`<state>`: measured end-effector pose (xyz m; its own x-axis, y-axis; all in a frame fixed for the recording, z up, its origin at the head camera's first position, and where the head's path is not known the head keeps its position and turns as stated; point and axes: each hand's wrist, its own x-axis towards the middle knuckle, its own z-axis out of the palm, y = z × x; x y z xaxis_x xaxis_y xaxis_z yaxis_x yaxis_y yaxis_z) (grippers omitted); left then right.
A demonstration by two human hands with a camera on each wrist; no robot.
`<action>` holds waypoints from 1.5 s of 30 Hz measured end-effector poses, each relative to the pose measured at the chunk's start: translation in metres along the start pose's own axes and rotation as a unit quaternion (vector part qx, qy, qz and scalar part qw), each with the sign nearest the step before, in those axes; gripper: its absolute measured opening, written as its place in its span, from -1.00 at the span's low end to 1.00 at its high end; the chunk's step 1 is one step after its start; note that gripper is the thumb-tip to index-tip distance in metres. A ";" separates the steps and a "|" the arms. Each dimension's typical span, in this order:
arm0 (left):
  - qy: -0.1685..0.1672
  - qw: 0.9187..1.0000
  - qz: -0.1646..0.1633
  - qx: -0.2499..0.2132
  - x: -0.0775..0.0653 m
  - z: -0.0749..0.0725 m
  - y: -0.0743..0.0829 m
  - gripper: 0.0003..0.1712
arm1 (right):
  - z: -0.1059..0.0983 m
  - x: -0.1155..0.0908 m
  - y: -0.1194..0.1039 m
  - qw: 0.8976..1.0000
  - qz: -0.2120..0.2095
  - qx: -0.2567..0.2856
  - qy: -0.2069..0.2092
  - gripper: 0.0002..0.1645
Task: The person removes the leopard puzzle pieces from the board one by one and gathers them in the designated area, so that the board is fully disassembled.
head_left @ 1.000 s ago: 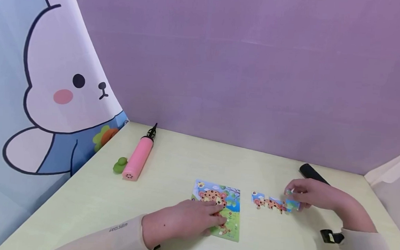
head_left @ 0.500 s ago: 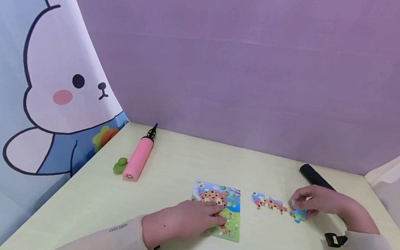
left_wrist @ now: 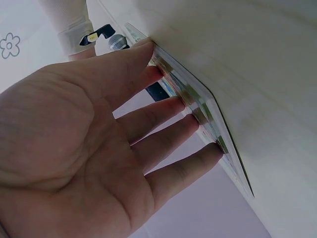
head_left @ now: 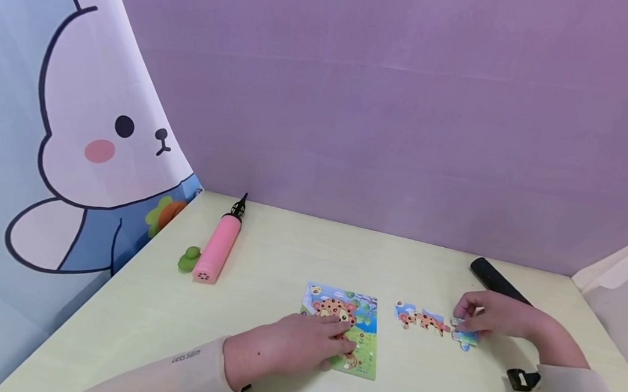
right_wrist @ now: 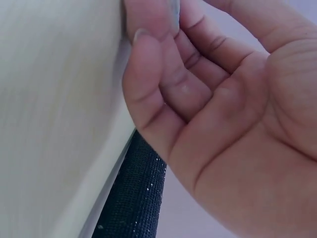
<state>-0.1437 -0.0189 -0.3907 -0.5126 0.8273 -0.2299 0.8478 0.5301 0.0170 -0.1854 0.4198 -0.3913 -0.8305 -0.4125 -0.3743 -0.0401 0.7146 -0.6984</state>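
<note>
My left hand [head_left: 294,346] rests on a puzzle board [head_left: 366,337] showing a cartoon leopard on grass. In the left wrist view its fingers are spread, tips touching the board's printed face. At the right, my right hand [head_left: 492,315] pinches a blue and green jigsaw piece [head_left: 465,338] between thumb and fingers, low over the table. Just left of that piece lie leopard jigsaw pieces [head_left: 431,322] in a short row, ending with a corner piece [head_left: 405,314]. The right wrist view shows curled fingers [right_wrist: 143,74] that hide most of the held piece.
A pink hand pump [head_left: 218,250] with a black nozzle lies at the back left, a small green toy [head_left: 189,260] beside it. Behind the right hand lies a black microphone [head_left: 495,279], its silver head [left_wrist: 118,42] visible in the left wrist view. A purple cloth [head_left: 383,116] hangs behind the table.
My right hand has drawn the jigsaw piece slightly right and toward me, away from the row, then a little back left, tilting it. The left hand has stayed still on the board.
</note>
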 end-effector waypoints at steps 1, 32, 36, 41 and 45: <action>0.001 1.000 0.000 0.002 0.000 0.000 0.000 -0.36 | 0.001 0.000 -0.001 1.000 0.001 -0.003 0.001 -0.72; 0.004 1.000 0.006 0.003 0.001 -0.001 0.000 -0.38 | 0.003 0.005 -0.018 0.994 -0.022 -0.084 0.059 -0.78; 0.008 1.000 0.013 0.018 0.002 -0.002 0.001 -0.41 | 0.009 0.011 -0.040 0.994 -0.043 -0.073 0.063 -0.76; 0.011 0.998 0.019 0.057 0.004 -0.003 0.004 -0.47 | 0.024 0.030 -0.071 0.993 -0.063 -0.080 0.057 -0.72; 0.029 0.995 0.027 0.091 0.005 -0.002 0.007 -0.49 | 0.040 0.049 -0.097 0.991 -0.070 -0.104 0.051 -0.72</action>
<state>-0.1405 -0.0105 -0.3900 -0.4687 0.8653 -0.1777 0.8819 0.4468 -0.1507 -0.1998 0.3080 -0.3662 -0.8603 -0.4643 -0.2103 -0.2645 0.7594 -0.5944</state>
